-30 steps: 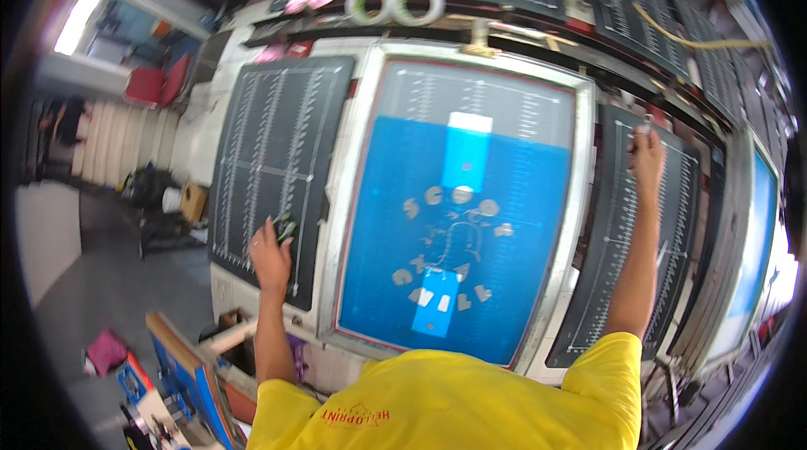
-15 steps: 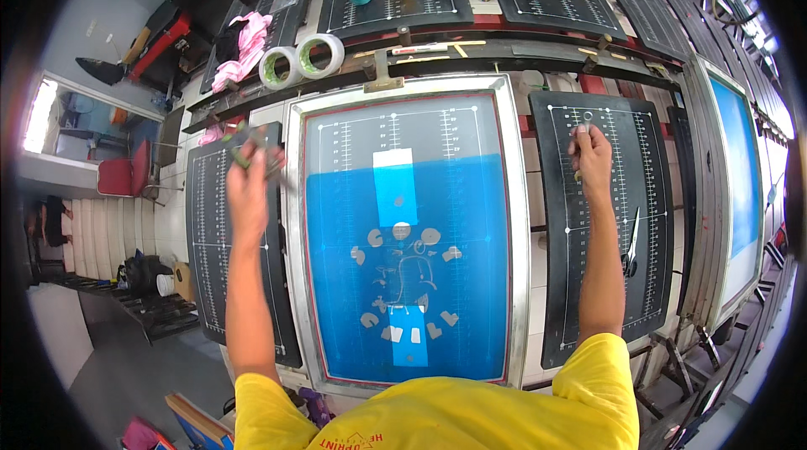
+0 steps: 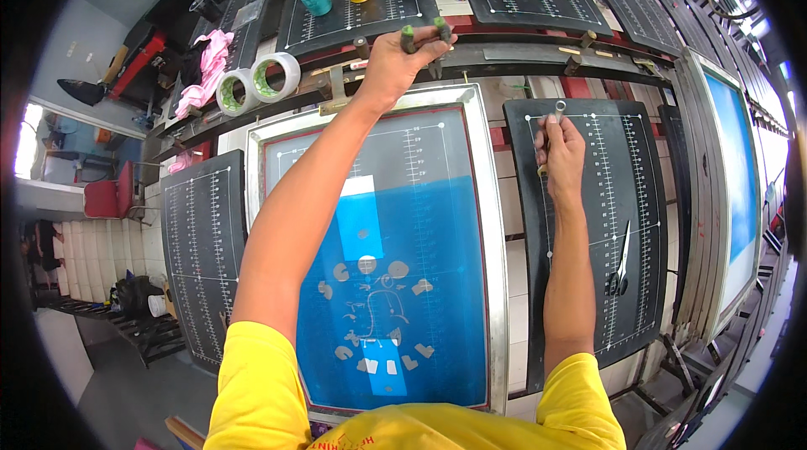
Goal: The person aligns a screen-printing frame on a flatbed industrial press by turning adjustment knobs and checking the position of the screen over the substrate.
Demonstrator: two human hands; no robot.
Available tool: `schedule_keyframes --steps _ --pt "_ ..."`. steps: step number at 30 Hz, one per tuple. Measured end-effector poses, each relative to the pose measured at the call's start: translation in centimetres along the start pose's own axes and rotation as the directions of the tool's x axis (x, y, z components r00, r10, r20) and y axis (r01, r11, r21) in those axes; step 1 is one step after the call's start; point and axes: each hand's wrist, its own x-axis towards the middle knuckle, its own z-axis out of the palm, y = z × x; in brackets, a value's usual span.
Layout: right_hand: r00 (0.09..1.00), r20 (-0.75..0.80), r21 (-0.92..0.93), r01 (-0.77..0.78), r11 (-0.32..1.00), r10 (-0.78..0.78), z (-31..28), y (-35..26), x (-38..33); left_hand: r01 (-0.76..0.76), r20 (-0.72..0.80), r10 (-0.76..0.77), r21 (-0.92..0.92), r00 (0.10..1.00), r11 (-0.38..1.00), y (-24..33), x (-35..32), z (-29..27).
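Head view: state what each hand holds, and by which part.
Left hand: a green-handled metal tool, probably pliers, apparently by its handles. Right hand: a silver metal ring-ended tool, probably a wrench, by its shaft just below the ring.

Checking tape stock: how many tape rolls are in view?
2: the left roll and the right roll, side by side, between the pink cloth and the left hand; others may be hidden.

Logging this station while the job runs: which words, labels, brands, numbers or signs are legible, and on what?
Wording itself not copied.
Blue screen: large pale letter shapes, in two curved rows.
Yellow shirt: red lettering, partly cut off.
Black boards: tiny white scale numbers, mostly unreadable.
Tape rolls: green print, too small.
Ring-ended tool, green-handled tool: nothing legible.
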Motion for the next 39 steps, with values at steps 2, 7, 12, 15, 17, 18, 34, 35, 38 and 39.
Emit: schedule_keyframes --steps 2,7,12,15,17,18,34,35,38,39 --pt "1.000 0.014 -0.005 0.013 1.000 -0.013 0.6 0.0 0.9 -0.013 0.034 0.012 0.022 0.999 1.000 -0.7 1.4 0.6" --pt "0.999 0.054 -0.045 -0.004 0.999 0.006 2.3 -0.6 2.6 -0.061 0.108 0.062 -0.017 0.992 0.998 -2.9 3.9 1.4" --pt "0.974 0.075 -0.259 0.226 0.939 -0.214 5.8 -1.1 5.4 -0.066 0.152 0.059 0.040 0.987 0.997 -5.3 5.0 1.3" --pt "0.924 0.153 -0.290 0.381 0.878 -0.351 8.5 -2.9 7.2 -0.083 0.181 0.067 0.087 0.981 0.993 -5.5 5.3 1.3" --pt "0.873 0.229 -0.310 0.485 0.818 -0.431 9.6 -3.1 8.7 -0.072 0.162 0.056 0.096 0.985 0.993 -5.0 5.0 1.5" --pt "0.870 0.241 -0.323 0.489 0.810 -0.429 9.9 -3.2 9.4 -0.071 0.151 0.055 0.104 0.987 0.992 -5.0 4.9 1.4" --pt "0.802 0.247 -0.554 0.577 0.600 -0.543 9.7 -2.4 11.4 -0.088 0.127 0.070 0.142 0.989 0.986 -6.7 5.3 1.7" --pt "0.789 0.244 -0.558 0.590 0.583 -0.564 9.5 -1.9 11.6 -0.085 0.124 0.066 0.147 0.990 0.986 -7.0 5.2 1.9" --pt "0.820 0.212 -0.548 0.551 0.629 -0.533 9.7 -0.9 11.1 -0.065 0.125 0.045 0.161 0.991 0.985 -7.4 4.6 1.8" --pt "0.821 0.200 -0.524 0.550 0.650 -0.534 9.6 -0.7 11.1 -0.060 0.147 0.038 0.148 0.988 0.987 -7.3 4.6 1.9"
